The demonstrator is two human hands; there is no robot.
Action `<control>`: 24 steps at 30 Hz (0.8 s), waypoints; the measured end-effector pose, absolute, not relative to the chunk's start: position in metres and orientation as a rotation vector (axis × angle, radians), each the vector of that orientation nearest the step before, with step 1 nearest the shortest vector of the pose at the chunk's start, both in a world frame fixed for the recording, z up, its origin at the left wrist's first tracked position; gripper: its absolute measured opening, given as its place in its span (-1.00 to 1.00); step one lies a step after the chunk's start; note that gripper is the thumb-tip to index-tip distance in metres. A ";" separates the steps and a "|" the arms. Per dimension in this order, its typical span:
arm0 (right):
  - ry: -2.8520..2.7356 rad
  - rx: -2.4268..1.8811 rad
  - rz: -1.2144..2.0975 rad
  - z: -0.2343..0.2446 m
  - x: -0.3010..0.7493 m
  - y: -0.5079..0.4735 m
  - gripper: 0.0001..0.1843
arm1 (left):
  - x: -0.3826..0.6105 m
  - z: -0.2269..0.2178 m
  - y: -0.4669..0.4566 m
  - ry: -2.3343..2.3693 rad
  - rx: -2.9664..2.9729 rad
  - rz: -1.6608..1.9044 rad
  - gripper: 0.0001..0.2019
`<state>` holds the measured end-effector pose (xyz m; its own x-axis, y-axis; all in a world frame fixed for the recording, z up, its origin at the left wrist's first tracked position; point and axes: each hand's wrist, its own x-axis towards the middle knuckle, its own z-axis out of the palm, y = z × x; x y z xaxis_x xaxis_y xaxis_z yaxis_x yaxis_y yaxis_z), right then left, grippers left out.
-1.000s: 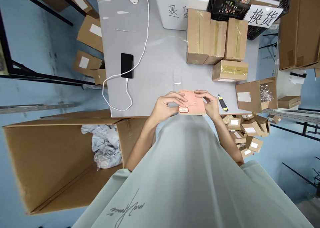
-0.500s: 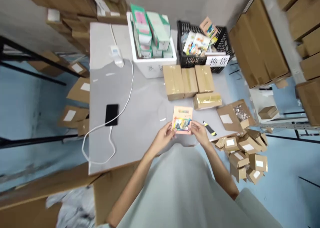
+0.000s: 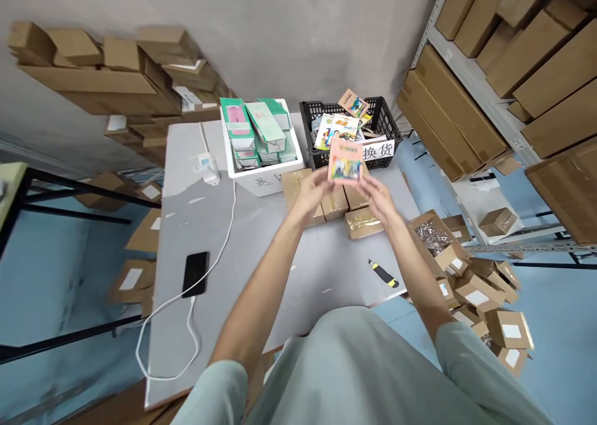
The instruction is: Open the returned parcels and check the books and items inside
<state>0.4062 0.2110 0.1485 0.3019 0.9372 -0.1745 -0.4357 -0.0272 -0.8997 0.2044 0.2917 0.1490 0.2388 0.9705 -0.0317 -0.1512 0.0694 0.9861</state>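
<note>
A small pink book (image 3: 346, 161) with a colourful picture on its cover is held up between both hands, in front of the black basket. My left hand (image 3: 314, 192) grips its left edge, and my right hand (image 3: 375, 195) holds the lower right edge. Below and behind the hands lie several taped cardboard boxes (image 3: 364, 224) on the grey table (image 3: 252, 269). The black plastic basket (image 3: 390, 126) holds several books, among them another pink one (image 3: 353, 103), and carries a white sign with writing.
Left of the basket is a white bin (image 3: 265, 186) of green-and-white boxes. A yellow-black utility knife (image 3: 383, 274) lies at the right; a phone (image 3: 196, 273) with a white cable lies at the left. Opened cartons (image 3: 476, 294) pile up beside the table, near a shelf (image 3: 480, 70) of boxes.
Both hands have carried the pink book up and forward, from above the near table edge to the front of the black basket. The camera view has tilted upward.
</note>
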 end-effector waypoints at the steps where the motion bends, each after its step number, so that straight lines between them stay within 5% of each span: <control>1: -0.569 -1.056 1.181 0.154 0.413 0.234 -0.52 | 0.214 0.159 0.315 0.969 1.155 1.122 -0.53; 6: -0.492 -1.076 1.239 0.142 0.417 0.264 -0.53 | 0.215 0.167 0.334 1.050 1.229 1.169 -0.52; 16: -0.429 -1.241 1.369 0.044 0.377 0.085 -0.50 | 0.114 0.016 0.125 1.340 1.158 0.682 -0.60; 24: -0.255 -1.428 1.214 0.037 0.371 -0.066 -0.47 | 0.092 -0.019 0.049 1.144 1.143 0.525 -0.48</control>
<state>0.3711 -0.0659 0.0373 0.4339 0.7431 -0.5094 -0.4752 -0.2917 -0.8302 0.0916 0.0492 -0.0187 0.3814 0.8170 -0.4324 0.2044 0.3816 0.9014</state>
